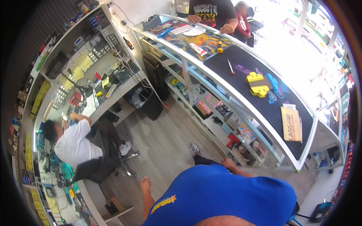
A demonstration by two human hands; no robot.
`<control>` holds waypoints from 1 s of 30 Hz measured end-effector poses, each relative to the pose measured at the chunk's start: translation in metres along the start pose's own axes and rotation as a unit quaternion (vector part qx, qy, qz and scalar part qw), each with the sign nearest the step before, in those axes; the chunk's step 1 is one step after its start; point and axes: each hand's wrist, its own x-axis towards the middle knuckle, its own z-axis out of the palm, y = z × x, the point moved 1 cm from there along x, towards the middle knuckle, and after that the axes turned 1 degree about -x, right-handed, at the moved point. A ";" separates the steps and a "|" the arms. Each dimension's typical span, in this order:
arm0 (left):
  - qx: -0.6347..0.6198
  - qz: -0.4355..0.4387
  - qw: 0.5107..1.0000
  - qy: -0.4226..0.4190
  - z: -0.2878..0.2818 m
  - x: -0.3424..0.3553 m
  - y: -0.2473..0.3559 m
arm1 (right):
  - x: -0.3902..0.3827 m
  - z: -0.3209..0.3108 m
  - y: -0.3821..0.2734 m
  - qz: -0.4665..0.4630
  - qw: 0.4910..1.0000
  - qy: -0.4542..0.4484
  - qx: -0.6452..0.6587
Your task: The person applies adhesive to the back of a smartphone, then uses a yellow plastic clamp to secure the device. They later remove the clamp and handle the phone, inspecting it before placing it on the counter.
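My left hand (145, 184) hangs low at my left side above the wooden floor, its fingers loosely bent and nothing seen in them. On my other side, my right hand (228, 162) is beside the lower shelves of the glass counter (298, 165). Its fingers are too small and blurred to make out. On the counter's dark mat (230, 56), two yellow clamps (258, 90) grip a flat dark piece. A brown cardboard packet (291, 124) lies nearer to me. A slim red-and-white pen-like tool (230, 66) rests farther off. Neither hand touches these.
A seated person (77, 145) in white works at the cluttered bench (94, 107) on the left. Their wheeled chair (94, 167) stands on the floor between us. A black bin (149, 107) is beside the bench. Across the counter stands a person (213, 15) in black, with another behind.
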 end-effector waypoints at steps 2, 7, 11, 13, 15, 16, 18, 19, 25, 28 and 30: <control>-0.029 0.042 0.999 0.006 0.013 0.049 0.015 | 0.045 -0.022 -0.016 -0.035 0.985 -0.143 -0.092; 0.138 0.004 0.980 -0.144 0.098 0.071 0.061 | 0.119 -0.074 -0.051 -0.058 0.979 -0.179 -0.080; 0.275 0.018 0.937 -0.217 0.139 0.119 0.097 | 0.152 -0.076 -0.053 -0.135 0.971 -0.168 -0.098; 0.318 0.027 0.916 -0.245 0.158 0.150 0.121 | 0.159 -0.076 -0.051 -0.136 0.972 -0.158 -0.106; 0.354 0.038 0.895 -0.269 0.175 0.185 0.139 | 0.167 -0.078 -0.053 -0.054 0.982 -0.164 -0.081; 0.377 0.048 0.881 -0.281 0.182 0.205 0.152 | 0.169 -0.076 -0.055 0.018 0.984 -0.168 -0.053; 0.410 0.070 0.854 -0.312 0.194 0.248 0.170 | 0.165 -0.075 -0.072 0.102 0.985 -0.141 0.010; 0.435 0.093 0.832 -0.331 0.201 0.270 0.192 | 0.163 -0.076 -0.080 0.116 0.987 -0.099 0.052; 0.203 0.060 0.930 -0.301 0.260 0.413 0.378 | 0.160 -0.085 -0.152 0.259 0.931 0.146 0.210; 0.195 0.064 0.936 -0.285 0.328 0.426 0.454 | 0.160 -0.109 -0.158 0.362 0.836 0.295 0.288; 0.243 0.087 0.914 -0.313 0.368 0.420 0.488 | 0.150 -0.093 -0.142 0.416 0.787 0.362 0.276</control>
